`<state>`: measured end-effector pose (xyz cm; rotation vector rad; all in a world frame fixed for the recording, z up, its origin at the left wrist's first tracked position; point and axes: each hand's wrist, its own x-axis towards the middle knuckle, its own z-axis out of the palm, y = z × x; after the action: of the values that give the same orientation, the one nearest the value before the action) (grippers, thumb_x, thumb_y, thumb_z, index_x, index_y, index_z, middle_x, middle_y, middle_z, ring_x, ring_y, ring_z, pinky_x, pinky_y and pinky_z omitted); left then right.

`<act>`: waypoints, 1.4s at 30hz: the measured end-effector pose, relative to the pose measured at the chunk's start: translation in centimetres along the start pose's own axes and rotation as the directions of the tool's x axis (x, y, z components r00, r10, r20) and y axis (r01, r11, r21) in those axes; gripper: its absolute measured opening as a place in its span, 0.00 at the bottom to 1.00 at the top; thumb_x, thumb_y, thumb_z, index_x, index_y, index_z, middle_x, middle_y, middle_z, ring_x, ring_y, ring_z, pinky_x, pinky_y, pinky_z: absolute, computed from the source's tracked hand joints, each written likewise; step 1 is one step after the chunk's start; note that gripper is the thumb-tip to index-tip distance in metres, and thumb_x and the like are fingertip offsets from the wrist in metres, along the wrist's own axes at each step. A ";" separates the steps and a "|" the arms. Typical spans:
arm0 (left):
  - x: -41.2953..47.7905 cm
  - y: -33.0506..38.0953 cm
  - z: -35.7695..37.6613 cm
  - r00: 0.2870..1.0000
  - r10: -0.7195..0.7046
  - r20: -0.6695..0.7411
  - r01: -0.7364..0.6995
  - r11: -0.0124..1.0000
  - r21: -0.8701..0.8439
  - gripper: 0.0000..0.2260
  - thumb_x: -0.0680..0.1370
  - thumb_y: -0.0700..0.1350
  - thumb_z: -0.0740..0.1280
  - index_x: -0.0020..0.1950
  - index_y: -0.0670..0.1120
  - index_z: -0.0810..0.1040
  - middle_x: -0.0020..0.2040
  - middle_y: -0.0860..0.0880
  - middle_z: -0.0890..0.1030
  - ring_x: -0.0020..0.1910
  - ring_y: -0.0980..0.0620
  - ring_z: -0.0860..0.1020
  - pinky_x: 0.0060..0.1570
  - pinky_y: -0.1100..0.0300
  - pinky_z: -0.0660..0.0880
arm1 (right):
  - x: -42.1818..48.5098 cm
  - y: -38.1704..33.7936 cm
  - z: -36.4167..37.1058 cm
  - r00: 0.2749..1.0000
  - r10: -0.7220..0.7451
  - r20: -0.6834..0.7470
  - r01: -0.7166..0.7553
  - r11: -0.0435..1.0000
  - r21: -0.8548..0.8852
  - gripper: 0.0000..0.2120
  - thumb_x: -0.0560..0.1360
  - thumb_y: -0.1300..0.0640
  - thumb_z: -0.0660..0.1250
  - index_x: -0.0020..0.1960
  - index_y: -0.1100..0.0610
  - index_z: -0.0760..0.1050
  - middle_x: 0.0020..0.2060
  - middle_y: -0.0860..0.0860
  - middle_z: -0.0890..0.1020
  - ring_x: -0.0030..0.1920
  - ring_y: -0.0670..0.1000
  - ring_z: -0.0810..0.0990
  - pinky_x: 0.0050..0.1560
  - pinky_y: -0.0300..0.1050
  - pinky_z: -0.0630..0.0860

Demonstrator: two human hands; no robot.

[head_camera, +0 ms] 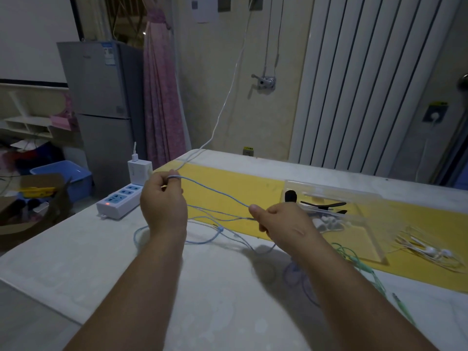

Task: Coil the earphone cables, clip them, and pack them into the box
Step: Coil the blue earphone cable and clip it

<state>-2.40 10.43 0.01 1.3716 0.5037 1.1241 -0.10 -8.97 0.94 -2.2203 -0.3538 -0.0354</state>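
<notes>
- Above the desk point(76, 262), just left of the clear box point(374, 224), both hands work one blue earphone cable point(215, 192).
- Left hand point(162, 198): its grip is closed on the cable, with turns wound round a finger, apparently as a form for the coil.
- Right hand point(276, 221): thumb and forefinger pinch the cable nearer the box, keeping the span between the hands taut (so the next turn likely lays neatly).
- Slack trails on the desk below the hands, not yet coiled.
- Black clips point(321, 205) lie in the box; white earphones point(430, 252) wait right of it, green ones point(354, 259) in front of it.
</notes>
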 end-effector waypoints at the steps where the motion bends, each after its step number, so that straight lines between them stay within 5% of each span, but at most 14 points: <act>1: -0.1 0.2 0.0 0.999 -0.017 0.043 0.020 0.998 -0.055 0.09 0.76 0.44 0.64 0.36 0.51 0.75 0.37 0.46 0.77 0.36 0.49 0.76 0.33 0.57 0.70 | 0.0 0.0 0.0 0.999 0.023 0.022 -0.023 1.000 0.006 0.23 0.76 0.43 0.65 0.29 0.56 0.74 0.24 0.49 0.74 0.28 0.49 0.71 0.34 0.44 0.64; 6: 0.1 0.2 -0.1 0.985 -0.157 0.076 0.163 0.984 -0.076 0.04 0.66 0.44 0.63 0.32 0.47 0.74 0.34 0.44 0.75 0.29 0.46 0.76 0.29 0.59 0.64 | 0.4 0.0 -0.2 0.997 0.078 0.012 -0.076 0.906 0.415 0.16 0.78 0.51 0.65 0.34 0.56 0.77 0.27 0.48 0.70 0.27 0.47 0.65 0.31 0.42 0.59; 11: 0.0 -0.3 0.0 0.982 -0.177 0.062 0.166 0.974 0.156 0.05 0.74 0.45 0.63 0.39 0.50 0.76 0.35 0.52 0.78 0.31 0.47 0.82 0.36 0.53 0.73 | 0.3 -0.1 0.1 0.991 -0.059 -0.120 0.101 0.921 0.377 0.10 0.78 0.54 0.65 0.41 0.58 0.79 0.26 0.46 0.74 0.21 0.40 0.67 0.31 0.40 0.62; 14: 0.0 -0.8 -0.4 0.987 -0.094 0.133 0.042 0.935 0.351 0.13 0.71 0.42 0.62 0.50 0.56 0.80 0.50 0.56 0.83 0.46 0.47 0.81 0.50 0.54 0.75 | 0.2 0.0 0.4 0.978 -0.134 -0.160 0.177 0.938 0.299 0.08 0.78 0.53 0.66 0.43 0.56 0.80 0.28 0.47 0.77 0.25 0.40 0.72 0.34 0.41 0.65; 16: -0.4 -0.4 -0.4 0.986 -0.037 0.162 -0.049 0.866 0.498 0.20 0.72 0.40 0.63 0.61 0.56 0.80 0.57 0.55 0.81 0.48 0.51 0.76 0.48 0.58 0.69 | 0.1 0.1 0.6 0.970 -0.159 -0.183 0.205 0.940 0.271 0.08 0.78 0.53 0.66 0.42 0.54 0.80 0.28 0.47 0.78 0.28 0.41 0.74 0.35 0.42 0.68; 19: -1.4 0.4 -0.3 0.968 0.120 0.220 -0.220 0.828 0.516 0.23 0.70 0.39 0.64 0.63 0.56 0.79 0.55 0.55 0.81 0.46 0.53 0.73 0.44 0.60 0.66 | 0.1 0.3 0.8 0.962 -0.182 -0.202 0.223 0.954 0.201 0.08 0.77 0.52 0.66 0.42 0.51 0.80 0.29 0.47 0.78 0.33 0.47 0.77 0.37 0.44 0.71; 22: -1.5 0.1 0.2 0.823 0.350 0.447 -0.514 0.793 0.326 0.25 0.67 0.40 0.65 0.63 0.55 0.79 0.52 0.54 0.81 0.46 0.50 0.75 0.48 0.56 0.70 | 0.2 0.4 1.1 0.961 -0.202 -0.189 0.231 0.962 0.145 0.07 0.77 0.51 0.66 0.41 0.50 0.80 0.29 0.46 0.78 0.36 0.49 0.78 0.39 0.44 0.72; 25: -1.5 -1.1 0.9 0.617 0.446 0.648 -0.717 0.659 0.229 0.18 0.71 0.52 0.65 0.61 0.61 0.78 0.59 0.57 0.78 0.59 0.49 0.75 0.58 0.47 0.69 | 0.1 0.3 1.2 0.959 -0.226 -0.169 0.252 0.956 0.151 0.07 0.77 0.52 0.66 0.42 0.50 0.80 0.29 0.46 0.78 0.36 0.48 0.78 0.38 0.43 0.71; 28: -1.7 -1.6 1.4 0.583 0.419 0.696 -0.732 0.643 0.226 0.12 0.74 0.59 0.61 0.48 0.58 0.82 0.56 0.63 0.77 0.60 0.52 0.73 0.57 0.46 0.69 | -0.1 0.1 1.1 0.962 -0.229 -0.151 0.255 0.951 0.176 0.07 0.77 0.51 0.66 0.43 0.51 0.81 0.29 0.47 0.79 0.33 0.45 0.77 0.36 0.42 0.70; 30: -1.8 -1.4 1.4 0.622 0.439 0.648 -0.707 0.671 0.225 0.10 0.75 0.53 0.62 0.42 0.51 0.80 0.47 0.57 0.80 0.51 0.49 0.77 0.51 0.45 0.72 | -0.2 0.0 1.1 0.969 -0.208 -0.130 0.232 0.951 0.206 0.08 0.77 0.51 0.67 0.42 0.52 0.81 0.29 0.48 0.79 0.32 0.44 0.76 0.37 0.42 0.71; 32: -1.4 -1.3 1.2 0.772 0.399 0.495 -0.579 0.762 0.289 0.08 0.77 0.46 0.60 0.42 0.47 0.77 0.40 0.50 0.79 0.44 0.44 0.77 0.45 0.48 0.73 | -0.2 0.1 0.9 0.977 -0.174 -0.121 0.197 0.956 0.217 0.09 0.75 0.50 0.69 0.39 0.53 0.82 0.29 0.47 0.80 0.34 0.46 0.78 0.39 0.45 0.73; 35: -0.8 -0.9 0.5 0.951 0.240 0.194 -0.296 0.886 0.358 0.07 0.81 0.42 0.57 0.46 0.48 0.74 0.44 0.45 0.79 0.46 0.41 0.76 0.42 0.53 0.68 | 0.2 0.4 0.5 0.983 -0.137 -0.125 0.162 0.964 0.213 0.10 0.72 0.49 0.72 0.35 0.52 0.80 0.30 0.47 0.80 0.37 0.50 0.79 0.41 0.47 0.74; 39: -0.5 0.1 0.0 0.983 0.123 -0.137 -0.089 0.969 0.232 0.09 0.83 0.43 0.55 0.51 0.42 0.72 0.50 0.42 0.77 0.48 0.44 0.73 0.43 0.59 0.62 | 0.7 0.8 0.4 0.986 -0.088 -0.138 0.117 0.969 0.219 0.10 0.66 0.44 0.70 0.34 0.50 0.79 0.32 0.47 0.80 0.33 0.48 0.75 0.37 0.46 0.73; 42: 0.0 0.4 -0.5 0.971 0.065 -0.229 -0.022 0.982 0.185 0.07 0.83 0.43 0.55 0.52 0.43 0.71 0.52 0.42 0.75 0.48 0.47 0.71 0.44 0.60 0.62 | 0.7 0.9 0.2 0.976 -0.094 -0.198 0.129 0.977 0.171 0.10 0.73 0.47 0.69 0.35 0.50 0.78 0.34 0.49 0.81 0.36 0.51 0.77 0.40 0.48 0.74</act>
<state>-2.96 10.57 0.25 1.4185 0.7659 1.3102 0.77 -9.18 0.26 -1.9936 -0.3617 -0.2634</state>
